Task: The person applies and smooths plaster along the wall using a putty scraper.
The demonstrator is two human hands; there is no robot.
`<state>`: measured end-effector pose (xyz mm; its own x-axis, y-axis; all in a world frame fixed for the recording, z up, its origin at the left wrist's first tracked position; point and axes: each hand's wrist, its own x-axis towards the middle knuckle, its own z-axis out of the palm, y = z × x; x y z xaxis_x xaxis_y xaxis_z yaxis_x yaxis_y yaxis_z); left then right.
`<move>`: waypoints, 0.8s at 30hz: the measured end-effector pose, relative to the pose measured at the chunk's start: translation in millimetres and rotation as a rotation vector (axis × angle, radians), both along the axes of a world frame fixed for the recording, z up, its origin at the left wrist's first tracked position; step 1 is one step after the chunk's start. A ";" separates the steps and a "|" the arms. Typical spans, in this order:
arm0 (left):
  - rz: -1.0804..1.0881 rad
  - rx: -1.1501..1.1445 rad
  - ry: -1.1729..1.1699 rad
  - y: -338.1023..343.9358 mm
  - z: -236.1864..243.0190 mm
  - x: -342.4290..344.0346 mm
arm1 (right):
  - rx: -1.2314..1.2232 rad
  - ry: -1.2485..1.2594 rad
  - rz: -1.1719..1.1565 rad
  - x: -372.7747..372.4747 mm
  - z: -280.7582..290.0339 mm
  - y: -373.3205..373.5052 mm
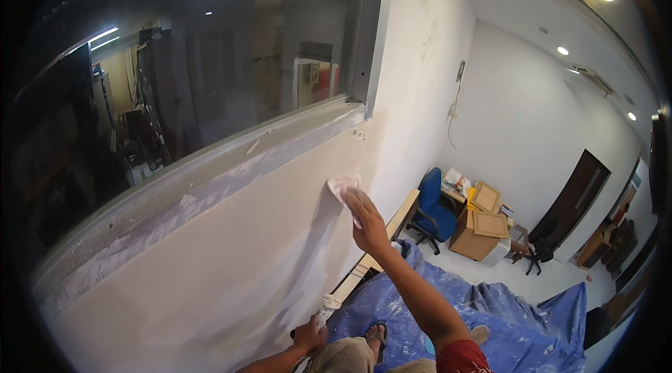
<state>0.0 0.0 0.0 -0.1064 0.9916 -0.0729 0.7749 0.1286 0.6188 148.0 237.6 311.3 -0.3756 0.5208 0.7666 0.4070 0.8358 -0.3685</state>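
Observation:
My right hand (364, 215) reaches up to the wall below the window, its fingers pressed along a flat, putty-smeared spreader (343, 183). The spreader lies against the beige wall (280, 208), where damp-looking and paler patches show. Low down, close to the foot of the wall, my left hand (309, 335) is closed around the dark handle of a tool. A whitish lump of putty (327, 307) sits on that tool and hides its shape.
The window ledge (210, 180) is chipped and dusty, under a metal frame (378, 37). A blue tarp (448, 296) covers the floor around my feet. Wooden planks (367, 264) run along the wall. Farther off stand a blue office chair (434, 208) and cardboard boxes (476, 236).

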 end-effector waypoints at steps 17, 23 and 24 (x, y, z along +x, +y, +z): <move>0.005 -0.069 0.001 0.6 22.6 -3.5 | 0.216 0.117 0.024 11.3 30.8 13.0; 0.013 -0.065 -0.018 4.3 11.9 -0.1 | 0.292 0.044 -0.079 -28.6 50.9 77.2; 0.012 -0.065 -0.022 6.0 13.1 -0.3 | 0.252 0.086 -0.069 -36.7 29.6 81.6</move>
